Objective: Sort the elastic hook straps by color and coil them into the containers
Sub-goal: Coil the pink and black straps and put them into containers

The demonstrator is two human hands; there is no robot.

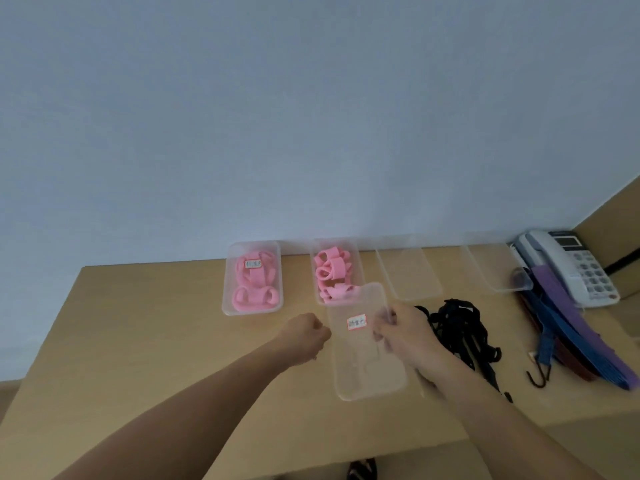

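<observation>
The labelled clear lid is held low over the bench, its far end overlapping the 2nd container of coiled pink straps. Its right edge is gripped by the right hand, while the left hand is curled at its left edge, though whether that edge is pinched cannot be told. If the lid is being seated, it should be squared to the rim and kept level, with any raised coil tucked down first and the black straps just beside the right hand kept from being dragged.
</observation>
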